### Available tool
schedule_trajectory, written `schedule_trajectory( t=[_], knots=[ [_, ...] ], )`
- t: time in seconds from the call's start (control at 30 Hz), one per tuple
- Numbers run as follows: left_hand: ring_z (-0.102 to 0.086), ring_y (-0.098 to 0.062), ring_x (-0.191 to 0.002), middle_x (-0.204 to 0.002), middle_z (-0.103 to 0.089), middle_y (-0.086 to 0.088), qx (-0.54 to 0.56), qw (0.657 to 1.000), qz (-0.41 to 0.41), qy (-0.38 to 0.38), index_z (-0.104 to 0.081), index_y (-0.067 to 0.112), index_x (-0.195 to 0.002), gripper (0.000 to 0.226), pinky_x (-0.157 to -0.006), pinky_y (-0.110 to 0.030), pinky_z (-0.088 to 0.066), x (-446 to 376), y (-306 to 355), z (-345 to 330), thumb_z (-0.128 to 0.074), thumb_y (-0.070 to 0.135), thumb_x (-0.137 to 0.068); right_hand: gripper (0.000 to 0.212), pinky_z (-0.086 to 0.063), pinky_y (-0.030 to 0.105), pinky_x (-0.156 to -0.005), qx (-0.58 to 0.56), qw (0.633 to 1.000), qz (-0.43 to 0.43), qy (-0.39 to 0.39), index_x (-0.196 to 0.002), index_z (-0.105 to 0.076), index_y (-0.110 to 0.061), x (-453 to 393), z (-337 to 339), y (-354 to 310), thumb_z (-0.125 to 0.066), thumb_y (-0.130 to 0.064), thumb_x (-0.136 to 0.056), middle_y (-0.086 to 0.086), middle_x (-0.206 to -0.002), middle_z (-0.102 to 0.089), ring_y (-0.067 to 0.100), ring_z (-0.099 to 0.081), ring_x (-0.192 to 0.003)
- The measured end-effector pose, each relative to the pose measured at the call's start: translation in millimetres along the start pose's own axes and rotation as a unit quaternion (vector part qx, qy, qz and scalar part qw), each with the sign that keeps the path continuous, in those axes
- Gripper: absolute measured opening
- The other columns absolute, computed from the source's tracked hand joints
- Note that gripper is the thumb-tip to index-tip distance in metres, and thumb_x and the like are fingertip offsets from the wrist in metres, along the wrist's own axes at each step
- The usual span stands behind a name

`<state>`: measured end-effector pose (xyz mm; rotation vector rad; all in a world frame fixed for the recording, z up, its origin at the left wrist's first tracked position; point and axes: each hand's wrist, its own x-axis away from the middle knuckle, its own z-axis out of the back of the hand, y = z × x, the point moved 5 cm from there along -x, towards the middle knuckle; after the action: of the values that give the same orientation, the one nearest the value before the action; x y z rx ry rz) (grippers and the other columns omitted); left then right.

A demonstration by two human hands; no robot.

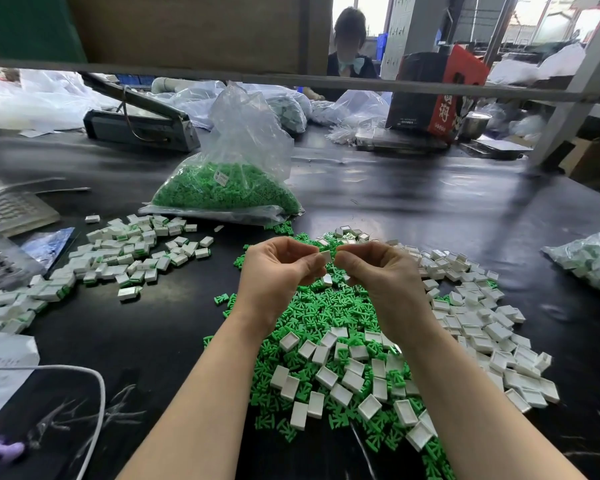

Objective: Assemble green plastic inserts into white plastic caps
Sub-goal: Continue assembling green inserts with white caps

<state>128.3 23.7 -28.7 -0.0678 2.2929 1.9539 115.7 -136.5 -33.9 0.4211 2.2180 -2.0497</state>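
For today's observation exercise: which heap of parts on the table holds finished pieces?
The heap at far left: its white caps show green inserts inside. The caps at right lie empty.

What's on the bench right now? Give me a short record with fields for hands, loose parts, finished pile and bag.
hands: left hand and right hand pinch one white cap between them
loose parts: green inserts and empty white caps heaped under the hands
finished pile: assembled caps, to the left
bag: clear bag of green inserts, behind the piles
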Motion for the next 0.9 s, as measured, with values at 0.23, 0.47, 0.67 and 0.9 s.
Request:
schedule_trajectory(
  t=[0.23,0.47,0.67,0.9],
  knots=[
    [-0.071,-0.022,-0.070,-0.076,-0.073,-0.013,-0.088,0.995,-0.023,-0.030,-0.068,0.001,-0.087,0.010,-0.063,-0.023,-0.056,-2.2,-1.6,-4.5,-0.076,0.002,-0.080,0.019,-0.040,0.034,-0.058,0.215,0.971,-0.007,-0.102,-0.084,-0.062,-0.012,-1.4,-3.3,6.4,-0.052,-0.017,-0.100,0.003,-0.069,-0.064,0.018,-0.049,-0.058],
    [-0.068,-0.013,-0.071,-0.082,-0.072,-0.010,-0.169,0.982,-0.008,-0.082,-0.069,0.009,-0.095,0.008,-0.066,-0.024,-0.054,-3.8,-6.6,-2.3,-0.069,0.006,-0.088,0.026,-0.038,0.033,-0.059,0.266,0.954,0.027,-0.134,-0.076,-0.058,-0.015,1.1,-7.1,3.0,-0.051,-0.017,-0.100,0.000,-0.064,-0.060,0.014,-0.047,-0.059],
    [-0.071,-0.014,-0.070,-0.072,-0.073,-0.002,-0.135,0.986,0.025,-0.097,-0.065,0.010,-0.088,0.006,-0.064,-0.024,-0.055,-2.0,-10.3,-2.4,-0.064,0.006,-0.092,0.031,-0.034,0.029,-0.056,0.305,0.938,0.044,-0.160,-0.075,-0.054,-0.008,4.8,-12.9,1.0,-0.045,-0.018,-0.103,0.003,-0.065,-0.057,0.005,-0.042,-0.054],
    [-0.070,-0.013,-0.067,-0.072,-0.073,-0.005,-0.140,0.985,-0.002,-0.104,-0.068,0.008,-0.084,0.008,-0.062,-0.018,-0.053,-1.3,-7.1,-4.8,-0.067,0.002,-0.089,0.034,-0.033,0.028,-0.055,0.302,0.937,0.023,-0.176,-0.070,-0.052,-0.012,5.4,-11.7,2.3,-0.045,-0.016,-0.103,0.001,-0.061,-0.051,0.006,-0.039,-0.052]
  ],
)
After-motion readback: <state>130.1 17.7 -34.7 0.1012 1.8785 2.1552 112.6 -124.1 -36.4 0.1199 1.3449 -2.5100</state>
